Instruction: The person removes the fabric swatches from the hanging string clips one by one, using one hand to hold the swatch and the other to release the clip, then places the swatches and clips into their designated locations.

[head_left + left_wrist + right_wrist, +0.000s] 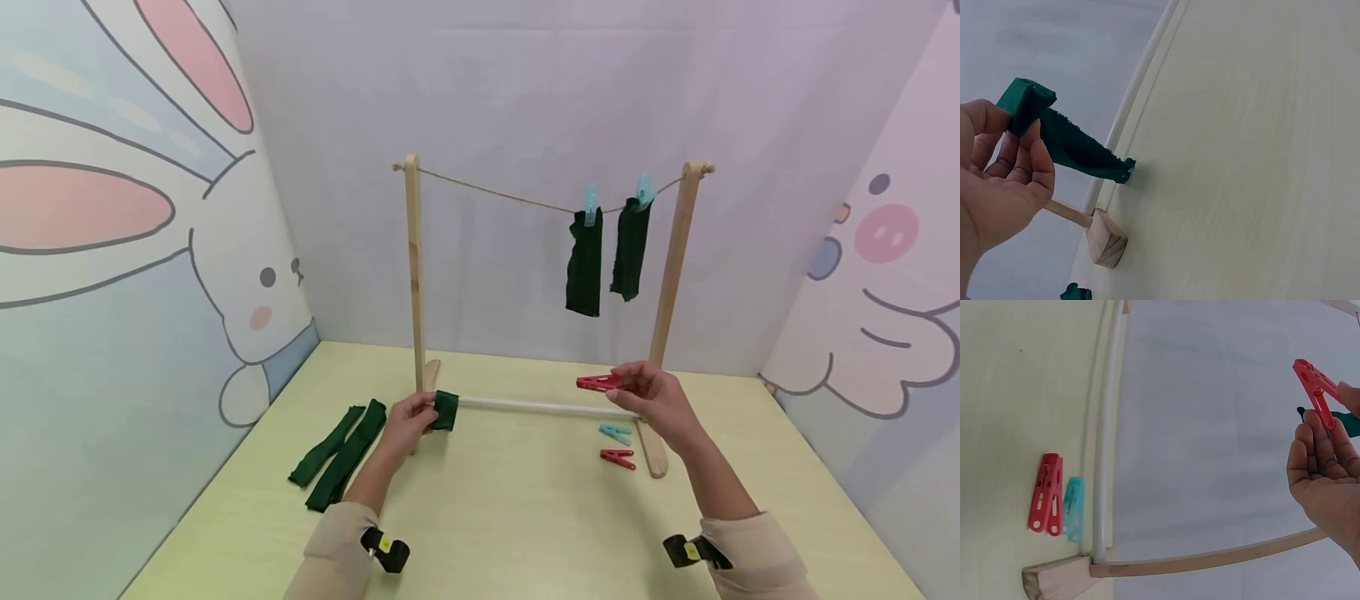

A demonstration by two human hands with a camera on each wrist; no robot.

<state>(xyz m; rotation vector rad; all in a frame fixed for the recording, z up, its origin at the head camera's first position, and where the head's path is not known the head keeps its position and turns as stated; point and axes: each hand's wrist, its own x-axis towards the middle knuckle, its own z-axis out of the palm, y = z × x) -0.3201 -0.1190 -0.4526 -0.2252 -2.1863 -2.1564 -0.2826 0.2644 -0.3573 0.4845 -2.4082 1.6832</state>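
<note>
My left hand (407, 421) pinches a dark green cloth strip (1085, 145) between thumb and fingers, near the left post of a wooden drying frame; the strip's free end hangs down. In my right hand (654, 402) is a red clothespin (1316, 387), gripped by its handle end, its nose pointing left in the head view. On the frame's string (495, 193), two dark green cloths hang at the right: one cloth (585, 267) under a light blue clothespin (591, 205), the other cloth (632, 250) under a second blue clothespin (645, 191).
Two more green strips (348, 454) lie on the table left of my forearm. A blue clothespin (616, 433) and a red clothespin (618, 458) lie by the frame's right foot (652, 450). A white rod (540, 407) joins the wooden posts (415, 275) low down.
</note>
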